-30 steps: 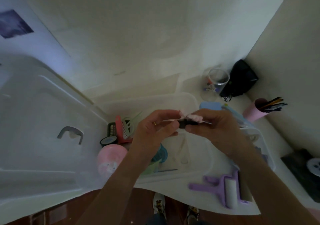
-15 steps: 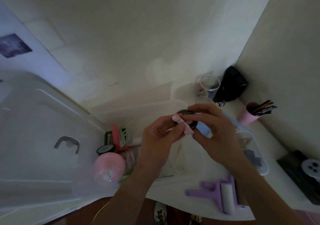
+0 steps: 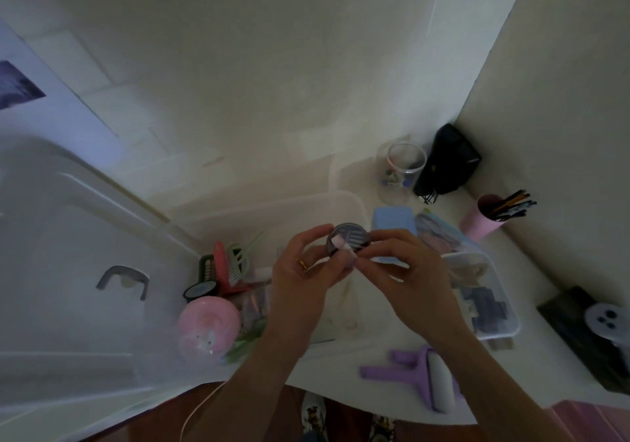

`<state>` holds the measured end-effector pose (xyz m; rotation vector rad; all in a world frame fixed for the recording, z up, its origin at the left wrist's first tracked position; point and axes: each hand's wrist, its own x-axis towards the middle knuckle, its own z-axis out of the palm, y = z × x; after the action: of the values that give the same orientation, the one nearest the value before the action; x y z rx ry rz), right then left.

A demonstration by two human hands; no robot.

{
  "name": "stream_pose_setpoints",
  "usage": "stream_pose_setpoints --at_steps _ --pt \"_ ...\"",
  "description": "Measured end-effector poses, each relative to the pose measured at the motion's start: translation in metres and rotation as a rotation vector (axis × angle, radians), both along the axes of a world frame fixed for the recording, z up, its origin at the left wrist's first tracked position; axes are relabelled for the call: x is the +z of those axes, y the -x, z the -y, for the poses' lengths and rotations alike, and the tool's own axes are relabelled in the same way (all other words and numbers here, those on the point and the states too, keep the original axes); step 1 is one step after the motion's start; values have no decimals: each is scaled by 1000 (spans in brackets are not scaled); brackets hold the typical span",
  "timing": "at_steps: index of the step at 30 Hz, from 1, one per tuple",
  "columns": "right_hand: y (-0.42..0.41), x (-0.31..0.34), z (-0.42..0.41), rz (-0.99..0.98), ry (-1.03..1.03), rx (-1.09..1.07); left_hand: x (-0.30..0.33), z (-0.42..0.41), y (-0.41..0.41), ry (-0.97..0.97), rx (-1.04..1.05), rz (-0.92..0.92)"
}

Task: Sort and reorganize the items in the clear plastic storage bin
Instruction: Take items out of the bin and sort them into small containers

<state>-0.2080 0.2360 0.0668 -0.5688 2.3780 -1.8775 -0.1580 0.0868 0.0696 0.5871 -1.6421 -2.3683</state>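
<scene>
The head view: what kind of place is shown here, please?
Probably a home dressing or grooming corner. A white table against a wall holds a clear bin with combs, a pink cup of brushes, and a lint roller.

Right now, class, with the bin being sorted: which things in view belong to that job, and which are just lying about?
Belonging to the job:
- clear storage bin
- round dark compact, held by left hand and right hand
- red comb, in the bin
- pink round case, in the bin

Just lying about:
- purple lint roller
- pink cup of pencils
- clear jar
- black pouch
</scene>
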Motion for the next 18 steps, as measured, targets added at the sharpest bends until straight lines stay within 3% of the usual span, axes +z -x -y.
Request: stream_pose_setpoints --at_steps 6,10,14,18 --pt "-22 -22 -2 623 244 -140 -31 -3 -19 -14 -7 164" --pt "-48 -36 -12 782 280 -247 -49 -19 -37 -52 -38 276" --pt "-62 -54 -34 901 349 -339 -65 -42 -43 30 -112 361" --pt "-51 -84 -64 987 487 -622 -82 -49 -36 317 -127 342"
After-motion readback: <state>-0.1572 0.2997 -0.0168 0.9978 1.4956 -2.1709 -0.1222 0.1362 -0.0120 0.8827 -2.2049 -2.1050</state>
